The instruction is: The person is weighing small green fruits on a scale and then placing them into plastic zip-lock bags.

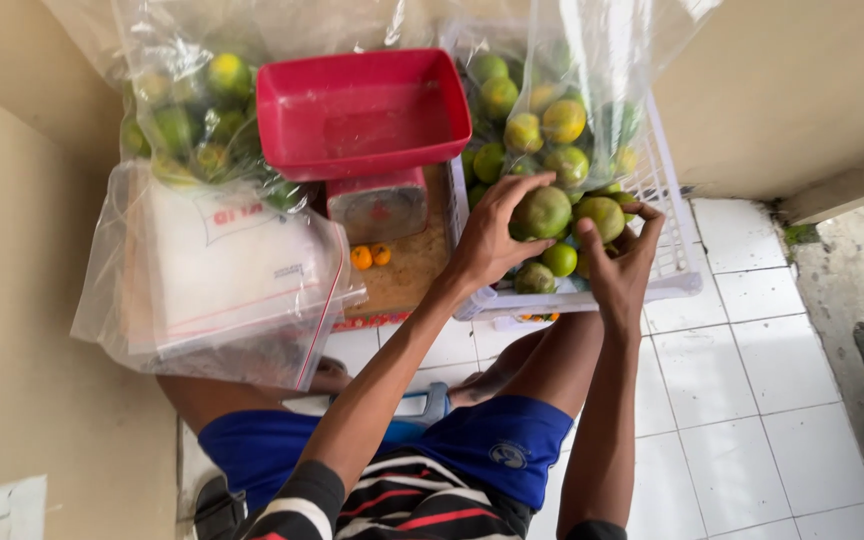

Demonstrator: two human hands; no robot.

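My left hand (492, 235) grips a large green-yellow citrus fruit (544, 212) in a white plastic crate (674, 262). My right hand (620, 262) closes around a second green fruit (602, 215) right beside it. Several more green and yellow citrus fruits (537, 125) fill the crate, partly under a clear plastic bag (602, 60).
A red scale pan (362, 105) sits on a small weighing scale (377, 205) on a wooden board (407, 270) with two small orange fruits (370, 256). A clear bag of citrus (192, 110) lies at the left, above a zip bag (222, 270) of empty bags. White floor tiles (752, 400) spread to the right.
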